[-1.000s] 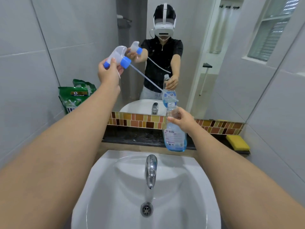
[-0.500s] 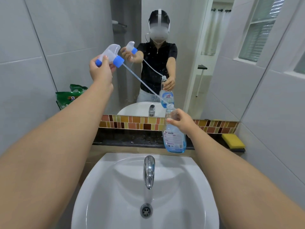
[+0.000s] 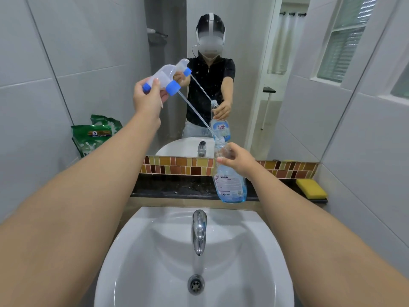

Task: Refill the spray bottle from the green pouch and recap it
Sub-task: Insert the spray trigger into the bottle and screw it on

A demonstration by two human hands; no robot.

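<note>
My right hand (image 3: 238,159) grips the neck of the clear spray bottle (image 3: 230,185), which holds blue liquid low down and hangs over the dark ledge. High at the left, my left hand (image 3: 148,96) holds the white spray head (image 3: 163,78) with its blue nozzle and collar. Its thin dip tube (image 3: 194,114) slants down to the bottle's open mouth, the tip at or just inside it. The green pouch (image 3: 95,134) stands at the left against the tiled wall, untouched.
A white sink (image 3: 221,273) with a chrome tap (image 3: 199,231) lies below my arms. A dark stone ledge (image 3: 177,187) runs behind it, with a yellow sponge (image 3: 311,188) at its right end. The mirror (image 3: 254,63) above reflects a person doing the same.
My left hand with the spray head has stayed high while the view shifted; the dip tube's tip still sits at the bottle's mouth. The bottle has barely moved.
</note>
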